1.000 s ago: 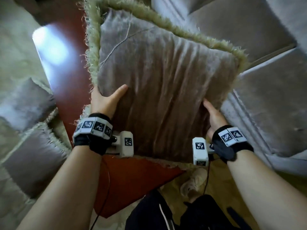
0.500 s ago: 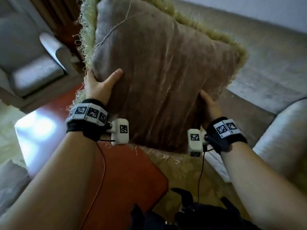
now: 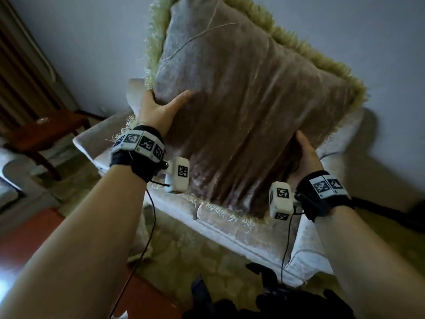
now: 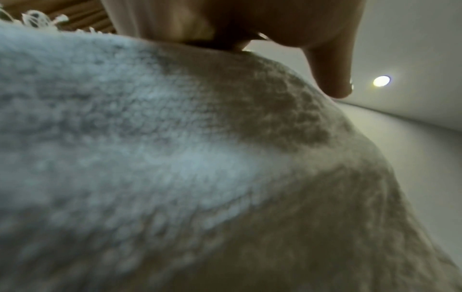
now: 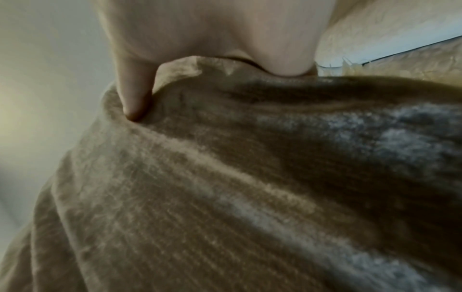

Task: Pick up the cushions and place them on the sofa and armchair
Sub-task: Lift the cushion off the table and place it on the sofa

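The fringed cushion (image 3: 248, 116) fills the frame's centre, gripped at its sides by the left hand (image 3: 158, 109) and right hand (image 3: 305, 153), held above the pale armchair (image 3: 230, 229); placing it is not yet done

Before us: pale upholstered armchair (image 3: 241, 229) standing on patterned carpet (image 3: 197, 256); wooden chair (image 3: 43, 134) on the floor alongside.

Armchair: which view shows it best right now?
Head view. The armchair sits behind and below the held cushion, its arms and seat front visible. The right wrist view catches only a strip of pale upholstery, perhaps the armchair; the left wrist view shows none of it.
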Available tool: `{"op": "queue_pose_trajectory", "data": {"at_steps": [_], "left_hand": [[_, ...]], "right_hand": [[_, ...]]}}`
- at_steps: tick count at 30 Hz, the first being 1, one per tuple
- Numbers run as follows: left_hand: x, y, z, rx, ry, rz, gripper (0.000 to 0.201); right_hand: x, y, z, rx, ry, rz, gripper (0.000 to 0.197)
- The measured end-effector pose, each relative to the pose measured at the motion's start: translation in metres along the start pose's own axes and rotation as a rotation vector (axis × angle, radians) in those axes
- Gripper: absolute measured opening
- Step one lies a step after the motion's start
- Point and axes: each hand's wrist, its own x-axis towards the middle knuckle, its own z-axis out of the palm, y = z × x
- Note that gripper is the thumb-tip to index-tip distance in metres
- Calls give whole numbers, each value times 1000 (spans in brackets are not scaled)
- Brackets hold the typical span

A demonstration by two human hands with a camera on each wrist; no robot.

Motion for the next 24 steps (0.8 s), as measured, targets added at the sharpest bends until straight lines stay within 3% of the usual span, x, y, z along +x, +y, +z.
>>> {"op": "queue_pose_trajectory", "data": {"at_steps": [2,4,7,12,13,15,16,18,20,23,24], "left_hand": [[11,8,24,-36,-47,23,76],[25,12,48,-52,-93,34,86],[48,15,87,-42,-170,33,77],[109,6,151,-35,-294,27,80],[126,2,163,-29,-308,30,80],[159,-5,185,-27,-339,27,82],[177,-8,196,-28,-356,20,87],[211,-16,215,-30,-377,16,107],[241,-24,235,-24,-408,23,110],[274,-41,270,32,-453,8,88],[282,-46,282,51,-461,8,87]], "right_hand": [[10,-9,-15,13,62,-48,74],[18,-19,-26,25,114,-77,65],[40,-31,-47,22,181,-108,41],[103,-39,-67,51,241,-138,40],[119,-40,-66,70,232,-151,43],[154,-41,-65,69,255,-154,71],[171,-42,-63,69,269,-150,85],[204,-44,-59,100,243,-124,93],[227,-46,-53,114,223,-74,86],[257,-46,-54,94,284,16,55],[266,-45,-61,66,335,67,58]]}}
